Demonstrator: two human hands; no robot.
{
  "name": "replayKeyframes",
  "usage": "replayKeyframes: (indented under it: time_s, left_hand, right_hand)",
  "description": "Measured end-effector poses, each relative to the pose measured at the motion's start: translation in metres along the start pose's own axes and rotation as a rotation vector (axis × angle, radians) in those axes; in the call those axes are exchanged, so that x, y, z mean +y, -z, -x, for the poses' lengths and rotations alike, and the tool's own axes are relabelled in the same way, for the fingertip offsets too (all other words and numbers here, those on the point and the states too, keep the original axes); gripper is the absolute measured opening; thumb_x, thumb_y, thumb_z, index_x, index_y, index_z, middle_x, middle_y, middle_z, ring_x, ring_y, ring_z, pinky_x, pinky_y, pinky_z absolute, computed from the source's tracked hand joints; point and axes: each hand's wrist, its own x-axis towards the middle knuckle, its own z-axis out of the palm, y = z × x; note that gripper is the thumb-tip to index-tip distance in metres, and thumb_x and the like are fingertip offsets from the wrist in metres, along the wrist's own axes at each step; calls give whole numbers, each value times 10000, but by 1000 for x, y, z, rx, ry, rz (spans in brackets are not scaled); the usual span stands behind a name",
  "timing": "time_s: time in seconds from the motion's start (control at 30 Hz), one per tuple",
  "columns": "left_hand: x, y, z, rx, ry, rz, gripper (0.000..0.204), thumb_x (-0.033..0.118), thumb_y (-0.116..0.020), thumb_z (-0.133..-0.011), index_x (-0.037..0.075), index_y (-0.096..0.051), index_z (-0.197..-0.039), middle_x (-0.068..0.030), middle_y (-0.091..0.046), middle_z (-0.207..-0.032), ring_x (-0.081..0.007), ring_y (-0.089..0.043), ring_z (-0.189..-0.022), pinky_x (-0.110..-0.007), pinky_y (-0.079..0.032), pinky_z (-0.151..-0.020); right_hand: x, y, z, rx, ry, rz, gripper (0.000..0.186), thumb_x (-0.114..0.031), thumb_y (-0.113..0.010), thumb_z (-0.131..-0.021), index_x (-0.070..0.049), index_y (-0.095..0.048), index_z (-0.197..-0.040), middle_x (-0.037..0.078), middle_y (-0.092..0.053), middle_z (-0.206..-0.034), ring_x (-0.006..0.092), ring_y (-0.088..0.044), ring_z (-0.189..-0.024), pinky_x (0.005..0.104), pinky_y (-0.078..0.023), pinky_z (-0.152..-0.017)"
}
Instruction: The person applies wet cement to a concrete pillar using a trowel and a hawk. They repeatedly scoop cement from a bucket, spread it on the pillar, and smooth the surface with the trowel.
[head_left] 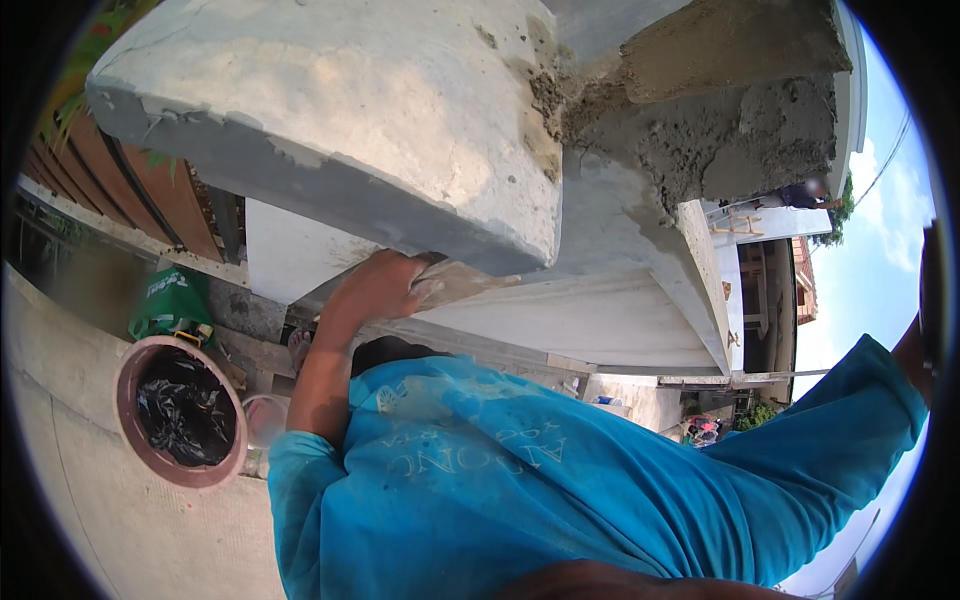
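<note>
My left hand (395,285) reaches up against the underside of a thick, grey-edged plastered ledge (340,120). Its fingers are curled, and beside them a thin, flat, greyish-brown shape (475,284) runs along the wall to a point. Whether that is a tool blade or a smear of plaster I cannot tell. What the fingers close on is mostly hidden. My right arm, in a blue sleeve (840,440), stretches out to the right rim, and its hand is outside the picture. Rough wet mortar (700,150) covers the column at upper right.
At lower left stands a round pink tub (128,405) lined with black plastic, with a green bag (165,300) beside it. A pale wall (600,310) runs behind my hand. Brown slats (150,190) form a fence at left. Another person (800,195) is far off at right.
</note>
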Motion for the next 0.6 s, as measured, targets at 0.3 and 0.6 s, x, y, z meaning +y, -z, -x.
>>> replayKeyframes:
  time_s: [0.3,0.6]
  left_hand:
    - [0,1,0,-56,51,-2,402,329,-660,-937,-2,-692,-1162,-291,-687,-891,-493,-645,-893,-529,-513,-832]
    - [-5,-2,1,-2,45,-2,412,367,-657,-944,8,-698,-1142,-283,-694,-916,-481,-654,-894,-517,-517,-834]
  right_hand:
    - [-1,-1,0,51,3,20,415,-442,-556,-1036,-64,-704,-1124,65,-674,-913,183,-640,-817,350,-523,-751]
    - [11,1,15,226,-5,21,410,-442,-553,-1041,-69,-705,-1122,65,-680,-926,186,-645,-831,355,-526,-760]
